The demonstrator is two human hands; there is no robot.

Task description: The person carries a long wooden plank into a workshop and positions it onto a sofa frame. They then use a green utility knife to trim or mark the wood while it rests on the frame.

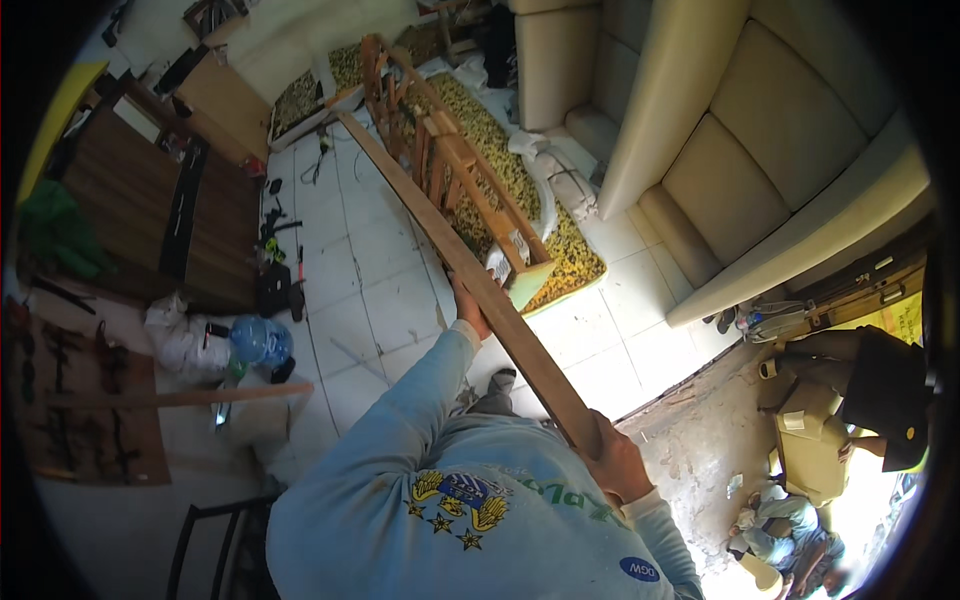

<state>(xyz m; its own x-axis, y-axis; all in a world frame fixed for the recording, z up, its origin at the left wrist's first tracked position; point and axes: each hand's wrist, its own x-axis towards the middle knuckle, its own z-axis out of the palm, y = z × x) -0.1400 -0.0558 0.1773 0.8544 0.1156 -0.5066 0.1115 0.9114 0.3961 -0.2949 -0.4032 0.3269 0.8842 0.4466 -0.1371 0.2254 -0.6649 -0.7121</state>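
Wooden plank held in both hands on an eleven-to-five line

We read the dial with twelve at the top of the head view. The plank lies across the middle in front of the body, its long axis running from eleven o'clock at the far end to five at the near end.

We find the left hand at the dial's centre, curled under the plank partway along; some fingers are hidden. The right hand is at five o'clock, wrapped firmly round the near end.

In our judgement, any swing turns on the long stretch beyond the left hand, the nearer of the two to the far end. That end points past the slatted wooden frame, which lies at twelve on a patterned mattress. We cannot tell whether plank and frame touch.

Edges and room: white floor tiles show along the plank's ten o'clock side, bordered by dark tools at nine. The cream sofa closes off two o'clock. Other people sit near four, beyond the near end; we judge that side the less forgiving for a sweep.
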